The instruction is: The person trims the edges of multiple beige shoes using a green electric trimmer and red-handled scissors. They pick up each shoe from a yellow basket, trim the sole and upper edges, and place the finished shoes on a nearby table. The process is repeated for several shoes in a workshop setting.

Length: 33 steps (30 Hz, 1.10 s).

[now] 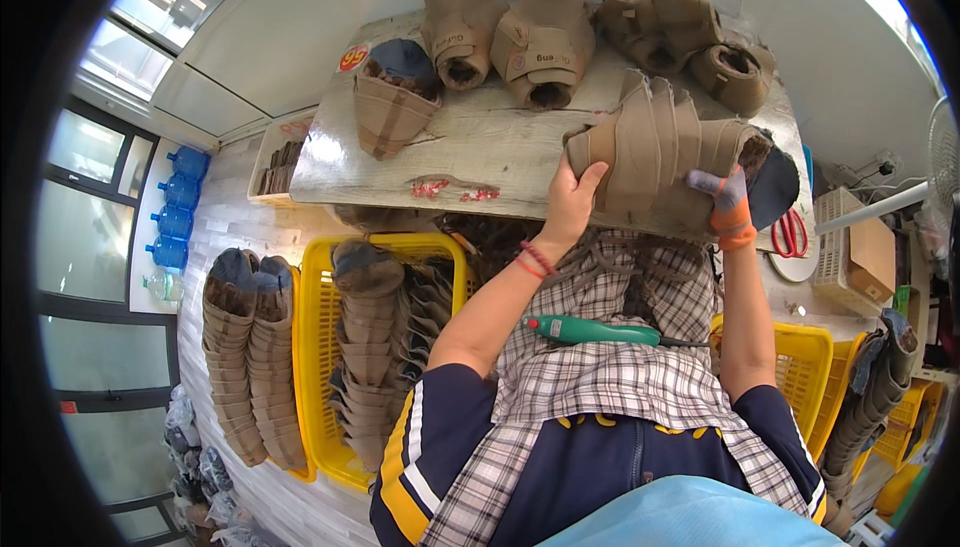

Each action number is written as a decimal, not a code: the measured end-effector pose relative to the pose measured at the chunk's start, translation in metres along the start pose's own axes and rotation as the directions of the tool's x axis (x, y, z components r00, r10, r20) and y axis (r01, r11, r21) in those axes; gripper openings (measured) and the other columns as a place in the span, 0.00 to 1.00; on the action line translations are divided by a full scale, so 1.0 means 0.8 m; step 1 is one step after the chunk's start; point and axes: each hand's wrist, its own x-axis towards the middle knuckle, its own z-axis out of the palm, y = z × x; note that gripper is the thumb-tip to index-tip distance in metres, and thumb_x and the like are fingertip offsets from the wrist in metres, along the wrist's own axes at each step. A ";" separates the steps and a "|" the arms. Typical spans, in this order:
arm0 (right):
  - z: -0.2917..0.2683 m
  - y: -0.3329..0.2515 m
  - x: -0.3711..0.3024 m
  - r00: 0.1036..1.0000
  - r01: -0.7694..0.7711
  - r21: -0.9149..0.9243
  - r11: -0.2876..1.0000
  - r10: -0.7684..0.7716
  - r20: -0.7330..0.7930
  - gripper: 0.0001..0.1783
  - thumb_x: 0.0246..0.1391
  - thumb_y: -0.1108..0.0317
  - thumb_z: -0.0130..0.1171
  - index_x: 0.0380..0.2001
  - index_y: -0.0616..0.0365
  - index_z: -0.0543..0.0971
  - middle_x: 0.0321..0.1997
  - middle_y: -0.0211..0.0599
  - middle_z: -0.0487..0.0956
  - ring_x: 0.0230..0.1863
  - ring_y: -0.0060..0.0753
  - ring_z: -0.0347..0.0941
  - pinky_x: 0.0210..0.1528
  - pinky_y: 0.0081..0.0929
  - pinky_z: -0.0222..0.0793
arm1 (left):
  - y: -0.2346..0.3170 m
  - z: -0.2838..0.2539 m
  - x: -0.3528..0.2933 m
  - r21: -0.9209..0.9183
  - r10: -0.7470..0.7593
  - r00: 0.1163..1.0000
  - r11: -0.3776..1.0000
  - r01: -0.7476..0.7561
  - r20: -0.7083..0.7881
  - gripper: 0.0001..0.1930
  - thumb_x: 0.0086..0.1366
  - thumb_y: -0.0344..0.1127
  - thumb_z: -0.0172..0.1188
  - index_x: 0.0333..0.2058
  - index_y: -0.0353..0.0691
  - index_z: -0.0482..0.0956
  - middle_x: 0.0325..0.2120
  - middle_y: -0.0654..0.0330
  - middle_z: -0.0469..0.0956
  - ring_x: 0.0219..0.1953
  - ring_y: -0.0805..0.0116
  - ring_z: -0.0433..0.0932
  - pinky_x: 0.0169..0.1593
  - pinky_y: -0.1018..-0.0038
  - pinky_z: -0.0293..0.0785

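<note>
Both hands grip a stack of nested brown fabric sleeves [660, 152] with dark furry lining, held on its side over the table's near edge. My bare left hand [572, 202] is closed on its left end, thumb on top. My right hand [730, 205], in an orange and grey-purple glove, is closed around the right end, beside a dark blue flap [775, 187]. Fingers beneath the stack are hidden. Across my lap lies a green handheld tool [595, 332] with a red tip and a cord, touched by neither hand.
Several brown sleeves [545, 42] stand along the back of the worn table [330, 162]. Yellow baskets [318, 347] flank me, the left one holding stacked sleeves [365, 297]. Two more stacks [230, 357] stand farther left. Red scissors [790, 235] are at right.
</note>
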 end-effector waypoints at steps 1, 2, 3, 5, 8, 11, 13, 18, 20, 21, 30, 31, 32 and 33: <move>-0.006 0.018 0.004 0.999 0.008 -0.015 1.000 -0.008 -0.042 0.24 0.42 0.74 0.65 0.46 0.63 0.74 0.41 0.36 0.79 0.40 0.32 0.77 0.44 0.29 0.74 | -0.009 -0.001 0.003 0.222 0.055 0.996 0.974 -0.039 -0.064 0.22 0.67 0.42 0.54 0.51 0.32 0.65 0.48 0.54 0.69 0.51 0.61 0.66 0.56 0.68 0.61; -0.007 0.027 0.007 0.996 0.017 -0.031 0.999 -0.019 -0.083 0.24 0.42 0.75 0.65 0.46 0.63 0.74 0.41 0.36 0.79 0.40 0.32 0.77 0.44 0.29 0.74 | -0.015 -0.003 0.006 0.435 0.126 0.986 0.898 -0.065 -0.112 0.21 0.66 0.42 0.56 0.49 0.32 0.65 0.45 0.53 0.68 0.49 0.59 0.66 0.55 0.67 0.62; -0.012 0.032 0.007 0.994 -0.012 0.001 1.000 0.012 -0.113 0.25 0.40 0.77 0.68 0.46 0.64 0.75 0.43 0.35 0.79 0.41 0.28 0.75 0.46 0.27 0.72 | -0.019 -0.012 0.007 0.548 0.139 0.976 0.836 -0.023 -0.170 0.19 0.64 0.44 0.58 0.41 0.33 0.65 0.41 0.50 0.65 0.47 0.54 0.64 0.51 0.63 0.61; -0.009 0.028 0.010 0.989 -0.045 0.088 0.995 0.057 -0.139 0.26 0.40 0.76 0.69 0.46 0.64 0.75 0.43 0.35 0.80 0.42 0.28 0.75 0.46 0.27 0.72 | -0.008 -0.033 0.011 0.496 0.043 0.974 0.865 0.076 -0.224 0.18 0.62 0.43 0.61 0.36 0.34 0.66 0.33 0.57 0.71 0.32 0.68 0.70 0.34 0.71 0.68; 0.002 0.032 0.005 0.991 -0.023 -0.004 1.000 0.022 -0.133 0.23 0.43 0.76 0.67 0.45 0.63 0.75 0.42 0.34 0.79 0.41 0.27 0.75 0.44 0.26 0.73 | -0.005 -0.056 0.018 0.062 -0.288 0.947 0.952 0.299 -0.141 0.15 0.62 0.40 0.61 0.37 0.35 0.68 0.27 0.64 0.74 0.22 0.77 0.70 0.24 0.78 0.70; 0.004 0.031 0.003 0.995 -0.053 -0.148 0.988 0.040 -0.089 0.22 0.44 0.75 0.66 0.45 0.63 0.75 0.43 0.34 0.79 0.43 0.27 0.75 0.45 0.26 0.72 | -0.002 -0.094 0.024 0.264 -0.369 0.929 0.895 0.360 -0.019 0.15 0.64 0.35 0.58 0.46 0.33 0.70 0.40 0.58 0.77 0.41 0.72 0.75 0.46 0.73 0.72; 0.014 0.018 -0.001 0.999 -0.039 -0.232 0.972 0.037 -0.014 0.24 0.42 0.75 0.67 0.46 0.64 0.75 0.45 0.35 0.79 0.45 0.28 0.74 0.47 0.26 0.70 | 0.002 -0.063 0.020 0.080 -0.264 0.964 0.961 0.266 -0.031 0.17 0.65 0.34 0.56 0.49 0.33 0.69 0.43 0.58 0.76 0.45 0.71 0.73 0.51 0.73 0.69; 0.017 -0.018 0.014 0.965 -0.088 -0.135 0.987 0.118 0.234 0.32 0.36 0.73 0.72 0.48 0.64 0.74 0.46 0.33 0.78 0.47 0.28 0.72 0.53 0.28 0.65 | 0.030 -0.064 0.031 -0.218 -0.249 0.940 0.929 0.301 0.234 0.20 0.65 0.34 0.56 0.53 0.33 0.68 0.48 0.60 0.74 0.52 0.70 0.70 0.57 0.73 0.63; 0.001 0.029 0.021 0.977 -0.095 -0.200 0.975 0.129 0.167 0.30 0.39 0.71 0.70 0.49 0.64 0.73 0.46 0.33 0.78 0.46 0.27 0.72 0.51 0.28 0.67 | -0.023 -0.098 0.032 -0.306 -0.371 0.915 0.863 0.402 0.157 0.24 0.64 0.37 0.58 0.55 0.35 0.66 0.51 0.59 0.72 0.53 0.68 0.69 0.59 0.72 0.61; 0.000 0.030 0.032 0.981 -0.082 -0.162 0.983 0.109 0.162 0.30 0.40 0.71 0.69 0.49 0.64 0.73 0.46 0.33 0.78 0.46 0.27 0.72 0.51 0.28 0.67 | -0.028 -0.105 0.047 -0.339 -0.417 0.899 0.833 0.437 0.134 0.26 0.63 0.39 0.59 0.56 0.35 0.65 0.52 0.59 0.71 0.54 0.67 0.68 0.59 0.71 0.60; 0.006 0.033 0.017 0.986 -0.116 -0.213 0.970 0.087 -0.143 0.20 0.53 0.63 0.61 0.46 0.63 0.75 0.41 0.32 0.78 0.42 0.24 0.72 0.46 0.22 0.68 | -0.016 -0.191 0.034 -0.064 -0.279 0.797 0.954 0.291 -0.536 0.17 0.56 0.34 0.65 0.41 0.35 0.70 0.37 0.60 0.72 0.40 0.72 0.69 0.47 0.74 0.66; -0.004 0.037 0.010 0.977 -0.100 -0.243 0.965 0.049 -0.209 0.19 0.55 0.61 0.59 0.45 0.63 0.75 0.40 0.31 0.78 0.40 0.23 0.72 0.44 0.21 0.68 | -0.013 -0.218 0.034 -0.035 -0.119 0.667 0.990 0.137 -0.736 0.15 0.56 0.34 0.65 0.39 0.36 0.71 0.36 0.60 0.72 0.39 0.73 0.69 0.46 0.74 0.66; -0.014 0.041 0.004 0.963 -0.086 -0.274 0.958 0.010 -0.270 0.19 0.56 0.60 0.58 0.45 0.63 0.75 0.38 0.31 0.78 0.38 0.22 0.72 0.43 0.20 0.68 | -0.010 -0.249 0.032 0.032 0.033 0.467 0.999 -0.009 -0.884 0.13 0.56 0.33 0.65 0.37 0.36 0.71 0.35 0.60 0.72 0.38 0.73 0.69 0.45 0.73 0.66; -0.021 0.045 -0.001 0.951 -0.029 -0.297 0.954 -0.065 -0.301 0.19 0.58 0.58 0.56 0.45 0.63 0.75 0.37 0.31 0.78 0.37 0.21 0.72 0.42 0.20 0.68 | -0.009 -0.289 0.030 0.090 0.100 0.348 0.995 -0.045 -0.932 0.13 0.57 0.34 0.65 0.37 0.37 0.72 0.36 0.60 0.72 0.38 0.72 0.68 0.46 0.73 0.65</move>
